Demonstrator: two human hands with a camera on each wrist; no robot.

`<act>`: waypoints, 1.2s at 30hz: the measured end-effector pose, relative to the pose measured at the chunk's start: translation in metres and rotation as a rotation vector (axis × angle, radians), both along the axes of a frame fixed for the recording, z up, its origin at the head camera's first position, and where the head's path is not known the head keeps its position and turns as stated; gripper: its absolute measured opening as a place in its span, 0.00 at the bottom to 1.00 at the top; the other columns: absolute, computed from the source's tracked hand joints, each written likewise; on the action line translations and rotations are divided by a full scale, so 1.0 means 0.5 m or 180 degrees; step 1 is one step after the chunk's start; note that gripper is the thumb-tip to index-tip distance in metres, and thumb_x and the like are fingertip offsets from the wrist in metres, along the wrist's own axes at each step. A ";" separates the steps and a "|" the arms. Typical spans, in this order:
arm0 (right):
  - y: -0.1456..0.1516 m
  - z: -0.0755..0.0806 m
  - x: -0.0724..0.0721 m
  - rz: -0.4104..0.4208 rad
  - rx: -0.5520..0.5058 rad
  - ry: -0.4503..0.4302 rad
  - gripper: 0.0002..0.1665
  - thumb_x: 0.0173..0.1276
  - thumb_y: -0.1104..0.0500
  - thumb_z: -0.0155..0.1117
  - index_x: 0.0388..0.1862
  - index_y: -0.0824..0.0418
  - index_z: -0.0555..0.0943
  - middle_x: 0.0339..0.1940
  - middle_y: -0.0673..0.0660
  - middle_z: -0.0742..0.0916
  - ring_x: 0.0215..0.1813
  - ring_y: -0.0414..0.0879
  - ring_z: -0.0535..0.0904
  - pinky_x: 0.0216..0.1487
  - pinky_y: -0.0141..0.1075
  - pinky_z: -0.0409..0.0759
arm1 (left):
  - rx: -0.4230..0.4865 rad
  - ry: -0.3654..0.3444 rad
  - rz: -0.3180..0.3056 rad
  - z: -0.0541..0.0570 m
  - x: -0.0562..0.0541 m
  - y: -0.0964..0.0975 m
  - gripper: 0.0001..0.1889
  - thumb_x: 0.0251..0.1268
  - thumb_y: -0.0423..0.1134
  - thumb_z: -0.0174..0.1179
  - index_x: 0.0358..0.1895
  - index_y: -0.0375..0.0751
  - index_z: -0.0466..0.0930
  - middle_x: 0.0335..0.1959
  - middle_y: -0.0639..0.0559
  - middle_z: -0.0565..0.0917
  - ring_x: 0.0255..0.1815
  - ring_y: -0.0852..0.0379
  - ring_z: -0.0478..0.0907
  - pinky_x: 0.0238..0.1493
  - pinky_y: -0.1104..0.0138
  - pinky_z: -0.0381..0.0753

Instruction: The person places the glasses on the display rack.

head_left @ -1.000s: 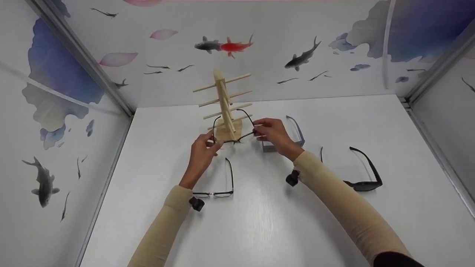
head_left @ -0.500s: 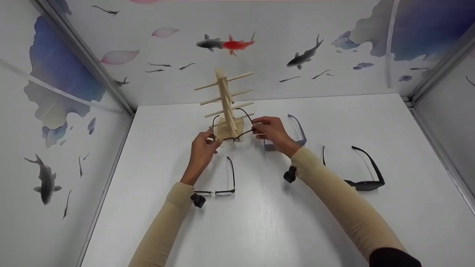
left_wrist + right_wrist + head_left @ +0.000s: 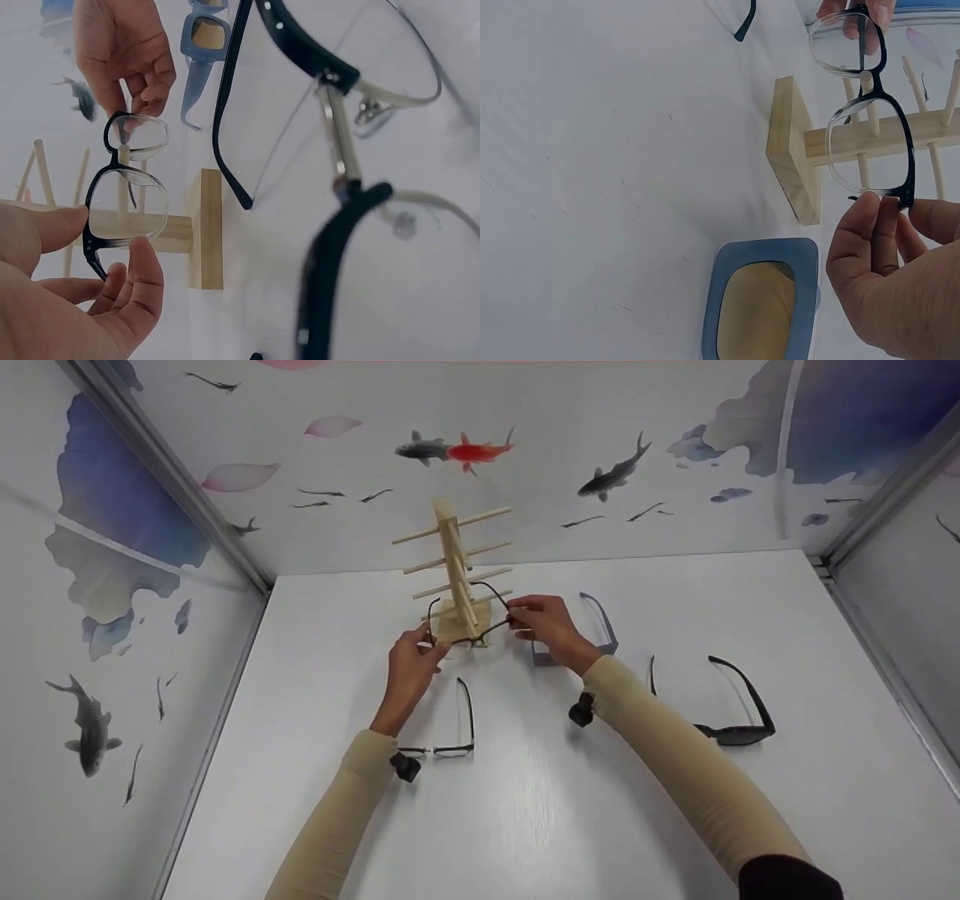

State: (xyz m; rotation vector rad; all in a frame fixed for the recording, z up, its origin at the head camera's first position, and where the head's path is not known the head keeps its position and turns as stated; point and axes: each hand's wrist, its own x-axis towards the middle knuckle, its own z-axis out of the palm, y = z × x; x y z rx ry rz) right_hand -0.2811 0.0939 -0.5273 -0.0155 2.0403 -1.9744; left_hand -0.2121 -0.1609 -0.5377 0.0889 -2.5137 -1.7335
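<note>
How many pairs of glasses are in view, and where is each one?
4. A black-framed pair held by both hands at the wooden rack; a thin black pair near the left arm; a blue pair behind the right hand; dark sunglasses at right.

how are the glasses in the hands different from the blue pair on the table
The held glasses have a thin black frame fading to clear, with clear lenses; the blue glasses have a thick blue frame and yellowish lenses. The held pair hangs at the wooden rack, each end in the grip of the left hand and right hand; the blue pair lies untouched. Both have open arms.
</note>
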 end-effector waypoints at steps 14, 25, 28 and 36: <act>0.001 -0.009 -0.009 -0.0032 0.0018 -0.0014 0.20 0.87 0.62 0.61 0.69 0.72 0.83 0.51 0.60 0.90 0.56 0.55 0.88 0.51 0.37 0.90 | -0.0051 -0.0022 0.0125 0.002 0.003 0.013 0.32 0.79 0.33 0.67 0.79 0.22 0.69 0.54 0.37 0.81 0.48 0.49 0.86 0.37 0.68 0.89; 0.007 -0.010 -0.007 -0.0067 -0.0058 -0.0017 0.19 0.87 0.61 0.61 0.66 0.72 0.84 0.50 0.61 0.90 0.51 0.50 0.88 0.53 0.38 0.90 | -0.0054 -0.0049 0.0095 0.000 0.005 0.012 0.33 0.80 0.35 0.67 0.79 0.22 0.68 0.54 0.36 0.82 0.48 0.49 0.87 0.37 0.67 0.90; 0.014 -0.008 0.000 -0.0132 0.0025 0.0061 0.19 0.87 0.61 0.61 0.66 0.73 0.84 0.55 0.67 0.89 0.50 0.47 0.87 0.55 0.37 0.90 | -0.0084 -0.0089 0.0050 -0.003 0.013 0.005 0.36 0.81 0.38 0.68 0.82 0.23 0.64 0.57 0.35 0.82 0.46 0.49 0.87 0.35 0.68 0.89; 0.041 0.001 0.027 -0.0188 0.0294 0.0255 0.17 0.86 0.60 0.62 0.64 0.69 0.86 0.63 0.71 0.86 0.58 0.54 0.87 0.61 0.42 0.89 | -0.0208 -0.0249 -0.0025 -0.002 0.039 -0.028 0.39 0.81 0.43 0.68 0.84 0.27 0.63 0.68 0.28 0.77 0.54 0.44 0.86 0.39 0.64 0.90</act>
